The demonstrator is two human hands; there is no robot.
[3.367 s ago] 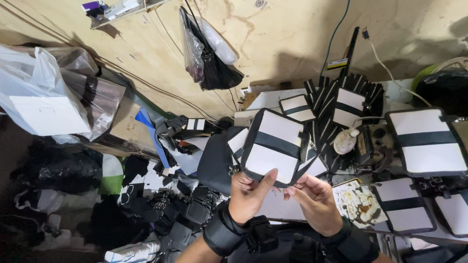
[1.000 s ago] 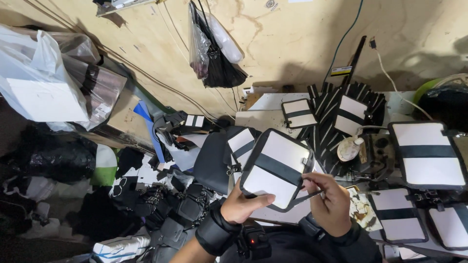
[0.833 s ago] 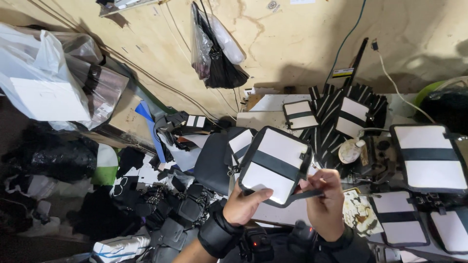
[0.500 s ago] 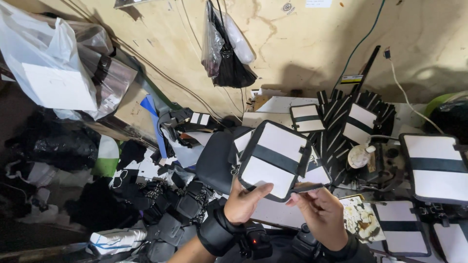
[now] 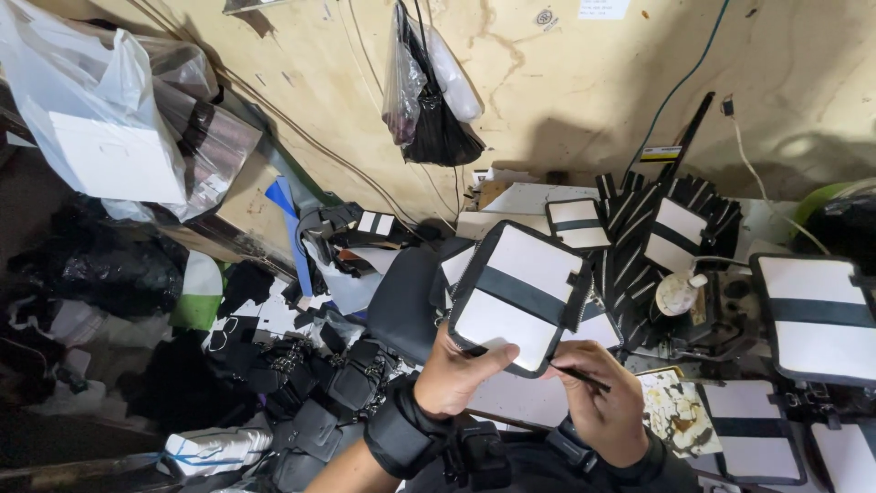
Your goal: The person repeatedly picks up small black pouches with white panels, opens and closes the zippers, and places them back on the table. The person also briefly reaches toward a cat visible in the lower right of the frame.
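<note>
My left hand (image 5: 461, 372) grips the lower edge of a flat white panel with a black border and a black strap across its middle (image 5: 518, 294), held tilted in front of me. My right hand (image 5: 602, 406) pinches a thin dark stick-like tool (image 5: 577, 375) whose tip touches the panel's lower right edge. Both wrists wear black straps.
More white-and-black panels lie at the right (image 5: 817, 315) and behind (image 5: 580, 225). A small white pot (image 5: 676, 294) stands among black strips. Black bags and straps (image 5: 301, 383) pile up at lower left. Plastic bags (image 5: 91, 119) hang left; a dark bag (image 5: 434, 100) hangs on the wall.
The panel stayed in my left hand and tilted slightly. My right hand dropped from the panel's right edge to its lower right corner with the thin tool. The view drifted.
</note>
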